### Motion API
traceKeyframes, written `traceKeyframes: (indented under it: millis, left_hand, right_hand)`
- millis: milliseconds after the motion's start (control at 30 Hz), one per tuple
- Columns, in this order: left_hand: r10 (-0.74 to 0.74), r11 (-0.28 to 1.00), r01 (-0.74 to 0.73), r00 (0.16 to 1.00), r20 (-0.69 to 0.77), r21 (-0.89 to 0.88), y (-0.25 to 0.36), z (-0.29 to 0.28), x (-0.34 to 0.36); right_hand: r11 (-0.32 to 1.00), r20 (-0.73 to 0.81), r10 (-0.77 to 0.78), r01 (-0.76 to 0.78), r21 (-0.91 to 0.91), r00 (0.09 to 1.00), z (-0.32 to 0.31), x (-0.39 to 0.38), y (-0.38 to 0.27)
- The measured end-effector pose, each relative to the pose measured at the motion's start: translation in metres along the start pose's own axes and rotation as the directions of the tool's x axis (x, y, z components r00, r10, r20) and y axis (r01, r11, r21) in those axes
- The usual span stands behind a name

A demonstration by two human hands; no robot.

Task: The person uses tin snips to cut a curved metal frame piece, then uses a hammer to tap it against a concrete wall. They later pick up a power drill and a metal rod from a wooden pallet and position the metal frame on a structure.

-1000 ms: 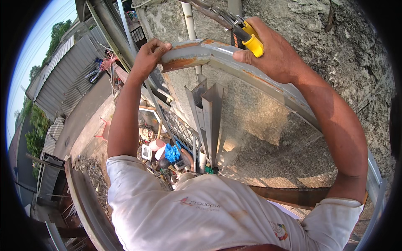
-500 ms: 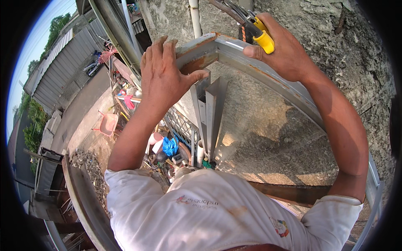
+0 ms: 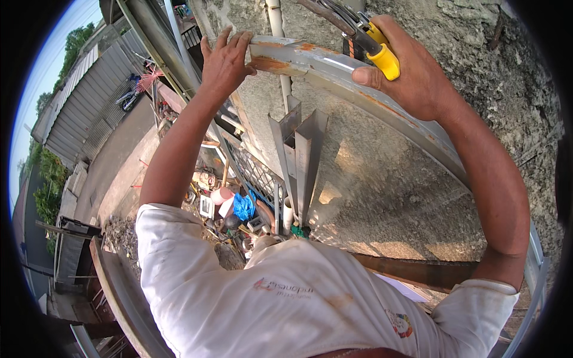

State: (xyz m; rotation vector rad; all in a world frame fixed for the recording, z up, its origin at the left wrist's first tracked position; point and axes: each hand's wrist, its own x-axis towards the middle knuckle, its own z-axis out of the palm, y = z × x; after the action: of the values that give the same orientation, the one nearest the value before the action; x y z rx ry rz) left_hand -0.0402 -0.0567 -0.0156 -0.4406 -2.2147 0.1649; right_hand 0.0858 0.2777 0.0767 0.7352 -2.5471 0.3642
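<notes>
A long grey metal channel (image 3: 352,76) with rust patches runs from upper middle to the right, against a rough wall. My left hand (image 3: 225,65) grips its left end, index finger at the upper edge and thumb near the lower edge; the other fingers point up. In my right hand (image 3: 412,71) are tin snips with yellow grips (image 3: 385,61), their dark blades pointing to the upper left. The right thumb rests on the channel's upper edge. Below the channel, upright metal channels (image 3: 301,155) stand close together; I cannot tell whether they touch it.
A rough concrete wall (image 3: 406,209) fills the right side. Far below lie a blue plastic bag (image 3: 243,207) and mixed scrap. A white pipe (image 3: 276,30) runs up the wall. At lower left is a curved beam (image 3: 122,292); beyond it stands a corrugated metal fence (image 3: 77,113).
The channel's left section, angled down at a bend before, now lies straighter with the rest. My left hand has moved up and slightly left with that end. The right hand has barely shifted.
</notes>
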Motion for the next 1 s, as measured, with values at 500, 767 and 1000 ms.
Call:
traceKeyframes:
  millis: [500,767,1000]
  left_hand:
    - [-0.13,0.343,0.428,0.903,0.408,-0.836,-0.043,0.009,0.019]
    - [-0.249,-0.145,0.53,0.798,0.549,-0.836,-0.024,0.03,0.002]
    - [-0.401,-0.206,0.346,0.823,0.402,-0.915,0.003,-0.022,-0.056]
  right_hand:
    - [0.989,-0.073,-0.126,0.13,0.064,0.989,-0.001,0.0,-0.001]
    - [0.985,-0.033,-0.127,0.13,0.112,0.991,-0.007,0.002,-0.004]
    - [0.985,-0.085,-0.161,0.166,0.056,0.983,-0.002,0.002,0.005]
